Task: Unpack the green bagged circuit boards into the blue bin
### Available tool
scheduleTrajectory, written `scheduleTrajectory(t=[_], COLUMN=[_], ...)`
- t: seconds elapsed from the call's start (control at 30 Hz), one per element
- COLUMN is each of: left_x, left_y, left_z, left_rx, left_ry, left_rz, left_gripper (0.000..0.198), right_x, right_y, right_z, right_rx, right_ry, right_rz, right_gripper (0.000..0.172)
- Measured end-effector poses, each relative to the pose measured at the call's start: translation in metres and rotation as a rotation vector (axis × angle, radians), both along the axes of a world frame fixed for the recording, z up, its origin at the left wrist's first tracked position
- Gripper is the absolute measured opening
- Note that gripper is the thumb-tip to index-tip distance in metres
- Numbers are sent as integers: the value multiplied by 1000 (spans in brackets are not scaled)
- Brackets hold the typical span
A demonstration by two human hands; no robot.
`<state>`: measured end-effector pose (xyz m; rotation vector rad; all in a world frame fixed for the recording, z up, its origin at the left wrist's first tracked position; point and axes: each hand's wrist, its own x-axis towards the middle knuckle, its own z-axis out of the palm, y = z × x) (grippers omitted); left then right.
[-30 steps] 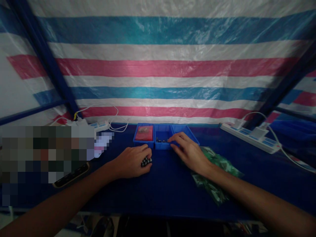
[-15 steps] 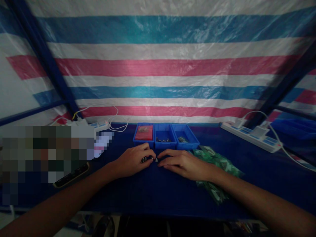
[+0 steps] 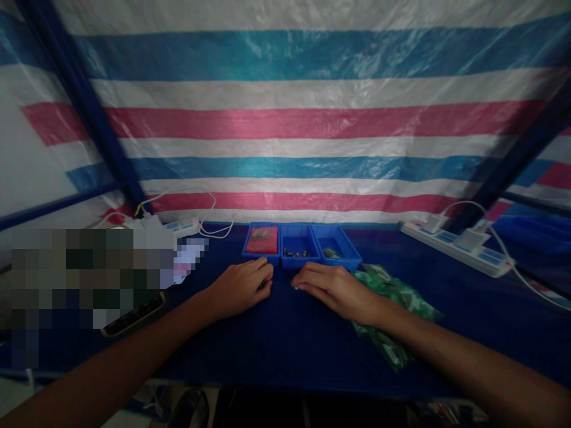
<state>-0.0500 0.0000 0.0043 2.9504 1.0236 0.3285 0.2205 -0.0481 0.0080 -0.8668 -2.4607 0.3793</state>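
My left hand [image 3: 241, 288] rests on the blue mat, curled shut over small dark metal parts [image 3: 263, 285] that barely show under the fingertips. A short gap to its right, my right hand [image 3: 333, 288] lies low on the mat, with its thumb and fingers pinched together at the tip; what they hold is too small to make out. Just beyond both hands stand three blue bins: the left bin [image 3: 260, 250] holds a red packet, while the middle bin [image 3: 298, 255] and the right bin [image 3: 352, 257] hold small metal pieces.
A green plastic bag [image 3: 392, 297] lies under and beside my right wrist. A dark flat device [image 3: 134, 315] lies at the left. White power strips with cords sit at the back left [image 3: 181, 227] and back right [image 3: 459, 244]. A striped tarp closes off the back.
My right hand came back from the middle bin to meet my left hand, and the two have now drawn slightly apart. The left hand's fingers now cover the metal parts more.
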Motion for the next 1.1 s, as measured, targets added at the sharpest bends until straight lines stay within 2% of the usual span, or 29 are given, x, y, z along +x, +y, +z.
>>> scheduleTrajectory(t=[0.1,0.2,0.4,0.5,0.57,0.73,0.93,1.1], left_x=[-1,-2,-3,-3,-2,-2,-1,0], left_y=[1,3,7,8,8,8,6,6], left_z=[-1,-3,-6,-7,-8,-7,-6,-6], left_rx=[-27,-64,-84,-56,-51,-54,-59,-62], left_ry=[-11,-46,-85,-71,-63,-64,-62,-57], left_rz=[-15,-42,-57,-44,-28,-20,-28,-26], left_gripper=[5,6,7,9,12,12,12,12], right_x=[-1,-3,-4,-2,-2,-1,3,3], right_y=[1,1,6,10,11,12,5,-1], right_z=[3,5,0,-1,0,0,-1,2], right_rx=[-11,-108,-381,-480,-433,-277,3,115], right_ry=[78,205,454,567,607,652,366,274], right_rz=[-62,-134,-297,-352,-355,-306,-387,-371], right_gripper=[24,18,46,51,47,24,14,11])
